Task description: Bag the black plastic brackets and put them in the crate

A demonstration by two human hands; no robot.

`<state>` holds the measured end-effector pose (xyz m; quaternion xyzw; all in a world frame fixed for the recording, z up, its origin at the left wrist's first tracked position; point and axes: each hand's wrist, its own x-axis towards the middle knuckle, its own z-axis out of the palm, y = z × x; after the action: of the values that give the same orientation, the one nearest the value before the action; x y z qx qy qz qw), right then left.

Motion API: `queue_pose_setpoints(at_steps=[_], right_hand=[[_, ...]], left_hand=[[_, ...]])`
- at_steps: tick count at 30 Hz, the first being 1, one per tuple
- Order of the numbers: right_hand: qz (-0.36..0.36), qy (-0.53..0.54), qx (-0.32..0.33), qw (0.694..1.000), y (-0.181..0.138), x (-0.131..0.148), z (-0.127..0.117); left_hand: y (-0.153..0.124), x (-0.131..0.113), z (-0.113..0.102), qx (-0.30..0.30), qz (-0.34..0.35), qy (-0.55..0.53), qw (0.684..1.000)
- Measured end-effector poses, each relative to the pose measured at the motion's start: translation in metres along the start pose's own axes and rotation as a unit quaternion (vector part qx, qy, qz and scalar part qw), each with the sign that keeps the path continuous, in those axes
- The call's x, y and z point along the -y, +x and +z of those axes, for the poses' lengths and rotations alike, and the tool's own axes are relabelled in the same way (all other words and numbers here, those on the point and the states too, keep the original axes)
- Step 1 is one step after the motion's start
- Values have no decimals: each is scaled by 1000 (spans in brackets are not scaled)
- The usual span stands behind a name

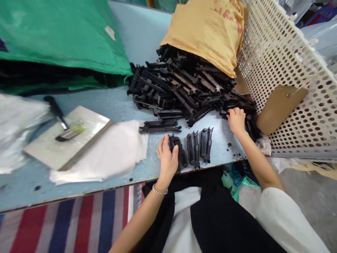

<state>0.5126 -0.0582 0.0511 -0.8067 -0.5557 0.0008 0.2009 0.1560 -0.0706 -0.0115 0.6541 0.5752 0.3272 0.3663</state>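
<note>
I saw the left hand (167,157) curled around slender black parts (181,154) on the tabletop (116,103); the right hand (236,120) touched the black heap (173,88) beside the perforated basket (284,63).

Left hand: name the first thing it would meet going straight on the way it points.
Probably the nearer black bar-shaped part of the pair lying crosswise beyond the left hand; the hand's height is unclear.

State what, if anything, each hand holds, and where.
Left hand: touching a black part at its left side; grip unclear. Right hand: at the pile; hold cannot be told.
</note>
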Motion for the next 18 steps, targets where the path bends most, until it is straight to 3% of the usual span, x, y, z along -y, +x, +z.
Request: queue_pose_setpoints(at_steps=[3,5,7,8,10,12,13,14,16,18], right_hand=[[-27,49,-7,998,5,-13,-16],[-46,96,-26,994,-8,-7,-33],[-67,146,-38,986,-27,11,-47],[-80,180,-33,980,-38,23,-51],[-101,289,13,952,-58,53,-51],[-97,430,101,892,-73,85,-44],[-82,488,134,859,-79,99,-39],[-61,528,152,834,-84,111,-35],[-28,549,153,821,-92,130,-30],[-27,534,129,835,-98,142,-30]], left_hand=[[-5,-5,-13,-40,61,-27,997],[-7,-20,-19,-60,115,-64,989],[-3,-43,-22,-42,165,-122,978],[1,-57,-22,-3,184,-161,970],[10,-84,-21,146,195,-256,935],[15,-103,-19,334,153,-334,868],[14,-108,-18,395,119,-356,839],[12,-110,-17,415,83,-368,828],[1,-106,-15,356,24,-376,855],[-10,-97,-13,268,-10,-374,888]])
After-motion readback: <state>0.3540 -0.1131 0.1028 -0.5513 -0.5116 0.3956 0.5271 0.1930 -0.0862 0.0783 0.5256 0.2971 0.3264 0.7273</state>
